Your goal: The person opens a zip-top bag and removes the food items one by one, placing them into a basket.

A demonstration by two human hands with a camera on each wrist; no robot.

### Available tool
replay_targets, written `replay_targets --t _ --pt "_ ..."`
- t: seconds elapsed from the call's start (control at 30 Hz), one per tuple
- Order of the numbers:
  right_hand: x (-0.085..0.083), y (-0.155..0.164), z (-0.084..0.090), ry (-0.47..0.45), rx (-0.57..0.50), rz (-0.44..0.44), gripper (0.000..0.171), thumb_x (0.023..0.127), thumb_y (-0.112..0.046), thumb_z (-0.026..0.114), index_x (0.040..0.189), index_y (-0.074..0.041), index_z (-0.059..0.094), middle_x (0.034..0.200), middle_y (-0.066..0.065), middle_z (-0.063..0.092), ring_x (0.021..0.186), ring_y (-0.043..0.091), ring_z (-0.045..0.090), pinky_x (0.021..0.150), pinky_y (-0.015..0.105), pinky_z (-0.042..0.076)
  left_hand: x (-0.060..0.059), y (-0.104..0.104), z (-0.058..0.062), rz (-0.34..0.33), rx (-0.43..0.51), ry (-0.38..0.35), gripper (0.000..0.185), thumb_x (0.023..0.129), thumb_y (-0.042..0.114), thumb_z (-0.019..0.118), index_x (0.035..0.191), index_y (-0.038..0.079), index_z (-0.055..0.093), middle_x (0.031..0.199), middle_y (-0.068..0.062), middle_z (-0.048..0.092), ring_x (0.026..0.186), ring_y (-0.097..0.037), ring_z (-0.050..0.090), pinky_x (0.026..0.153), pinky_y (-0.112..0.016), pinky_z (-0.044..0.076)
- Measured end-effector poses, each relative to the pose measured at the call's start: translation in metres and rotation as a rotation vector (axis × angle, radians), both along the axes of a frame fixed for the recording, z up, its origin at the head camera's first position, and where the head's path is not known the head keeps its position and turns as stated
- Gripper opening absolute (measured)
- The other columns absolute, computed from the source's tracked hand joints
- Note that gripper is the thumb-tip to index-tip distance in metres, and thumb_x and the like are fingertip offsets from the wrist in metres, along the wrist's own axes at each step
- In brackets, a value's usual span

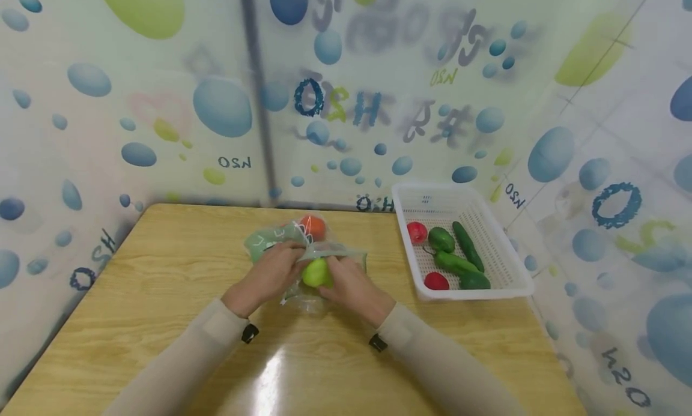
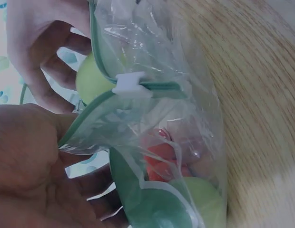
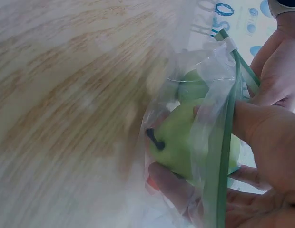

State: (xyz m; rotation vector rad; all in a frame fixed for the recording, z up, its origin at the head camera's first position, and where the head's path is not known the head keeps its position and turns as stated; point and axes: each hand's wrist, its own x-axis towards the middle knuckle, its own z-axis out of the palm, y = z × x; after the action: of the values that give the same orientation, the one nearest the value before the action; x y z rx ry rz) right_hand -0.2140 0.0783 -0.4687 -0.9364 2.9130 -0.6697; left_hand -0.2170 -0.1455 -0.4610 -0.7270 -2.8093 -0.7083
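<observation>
A clear zip bag [image 1: 303,248] with a green seal strip [image 3: 223,156] and a white slider [image 2: 131,85] lies at the table's middle. My left hand [image 1: 286,255] pinches the bag's open edge [image 2: 81,137] beside the slider. In my right hand [image 1: 334,273] is a green fruit [image 1: 316,273] at the bag's mouth, thumb on top and fingers under it, with bag film around it [image 3: 171,126]. Deeper in the bag lie an orange-red fruit [image 1: 313,226] and another green fruit [image 2: 204,194].
A white slotted basket [image 1: 503,248] stands at the right of the wooden table [image 1: 162,272]. It holds red tomatoes [image 1: 416,232], green peppers [image 1: 441,239] and cucumbers [image 1: 467,245]. Printed plastic walls close off the table's back and sides.
</observation>
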Motion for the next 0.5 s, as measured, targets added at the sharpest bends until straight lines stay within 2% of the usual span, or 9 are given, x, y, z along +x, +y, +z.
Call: replay_targets --t 0.07,0.2,0.27,0.37,0.5 --pt "0.002 0.002 0.002 0.019 -0.007 0.011 0.068 0.095 -0.016 0.099 0.151 0.002 0.064 0.148 0.02 0.074 0.13 0.031 0.078 0.112 0.041 0.068 0.006 0.003 0.01 0.021 0.019 -0.039 0.019 0.115 0.014 0.072 0.114 -0.002 0.082 0.135 -0.027 0.079 0.129 -0.049 0.076 0.111 -0.065 0.064" --pt "0.007 0.006 0.008 0.054 -0.046 0.033 0.065 0.095 -0.017 0.099 0.148 0.001 0.066 0.149 0.02 0.073 0.131 0.032 0.077 0.113 0.044 0.067 0.007 0.004 0.012 0.086 0.014 -0.05 0.021 0.116 0.014 0.071 0.122 -0.002 0.083 0.143 -0.03 0.076 0.137 -0.053 0.072 0.12 -0.07 0.058" --pt "0.009 0.008 0.012 0.064 -0.082 0.049 0.07 0.095 -0.015 0.099 0.154 -0.002 0.065 0.156 0.021 0.071 0.137 0.035 0.075 0.117 0.046 0.066 0.009 0.004 0.013 0.113 0.007 -0.053 0.022 0.116 0.014 0.071 0.127 0.0 0.083 0.147 -0.03 0.075 0.141 -0.056 0.07 0.124 -0.078 0.051" --pt "0.011 0.011 0.017 0.075 -0.122 0.069 0.077 0.095 -0.014 0.099 0.162 -0.009 0.062 0.164 0.02 0.066 0.145 0.037 0.072 0.122 0.048 0.063 0.009 0.003 0.013 0.145 0.002 -0.059 0.022 0.116 0.015 0.071 0.128 0.001 0.083 0.15 -0.03 0.074 0.142 -0.059 0.068 0.123 -0.087 0.045" --pt "0.015 0.013 0.025 0.063 -0.151 0.07 0.075 0.096 -0.017 0.099 0.161 -0.014 0.062 0.161 0.018 0.068 0.145 0.036 0.073 0.12 0.047 0.064 0.009 0.001 0.013 0.158 -0.004 -0.057 0.017 0.115 0.014 0.072 0.118 0.002 0.083 0.149 -0.03 0.074 0.14 -0.061 0.069 0.119 -0.088 0.047"
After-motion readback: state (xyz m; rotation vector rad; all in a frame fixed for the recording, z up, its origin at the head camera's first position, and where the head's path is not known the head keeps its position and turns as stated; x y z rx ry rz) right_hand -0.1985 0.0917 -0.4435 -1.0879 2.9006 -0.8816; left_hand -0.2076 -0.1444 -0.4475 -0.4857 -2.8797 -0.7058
